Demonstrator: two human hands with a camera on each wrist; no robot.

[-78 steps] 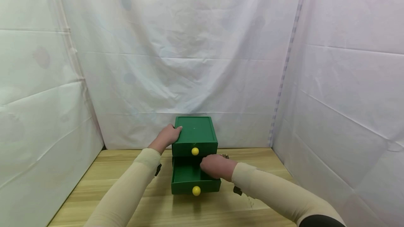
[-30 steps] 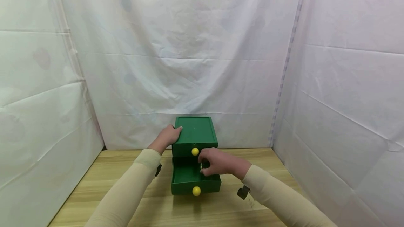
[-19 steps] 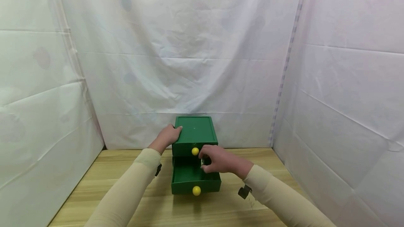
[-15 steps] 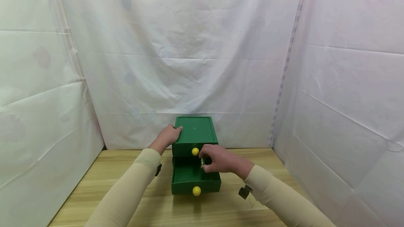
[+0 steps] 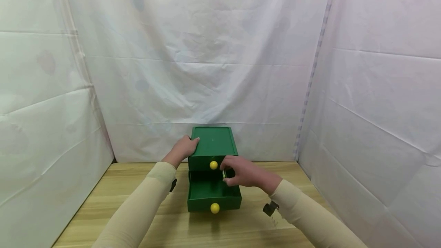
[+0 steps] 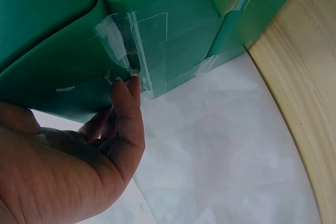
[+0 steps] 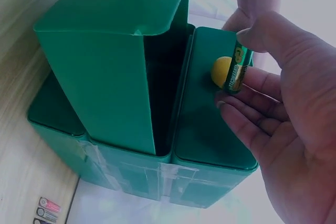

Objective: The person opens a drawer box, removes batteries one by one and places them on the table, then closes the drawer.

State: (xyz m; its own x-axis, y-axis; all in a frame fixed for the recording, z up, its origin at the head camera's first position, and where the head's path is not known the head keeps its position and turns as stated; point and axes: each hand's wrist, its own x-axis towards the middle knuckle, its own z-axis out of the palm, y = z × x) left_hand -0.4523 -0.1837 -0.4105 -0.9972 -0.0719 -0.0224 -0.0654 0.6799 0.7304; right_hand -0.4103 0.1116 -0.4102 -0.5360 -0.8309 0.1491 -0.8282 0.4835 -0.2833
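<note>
A green drawer cabinet (image 5: 213, 142) stands on the table, a yellow knob (image 5: 213, 165) on its upper drawer. Below, another green drawer (image 5: 214, 203) is pulled out, with its own yellow knob (image 5: 215, 208). My left hand (image 5: 183, 149) grips the cabinet's left side, thumb on the top edge; the left wrist view shows curled fingers (image 6: 128, 124) against the taped side wall. Thumb and fingertips of my right hand (image 7: 299, 98) pinch a small green battery (image 7: 239, 69) lengthwise. In the head view this hand is just above the pulled-out drawer's right side, in front of the upper drawer.
Several batteries (image 7: 48, 204) lie close together on the wooden table (image 5: 138, 202) at the right wrist view's lower left, beside the cabinet. White cloth (image 5: 206, 49) hangs behind the cabinet and along both sides.
My right hand, earlier down inside the pulled-out drawer, has risen and shifted slightly right with the battery between its fingers. The left hand and the cabinet have stayed put.
</note>
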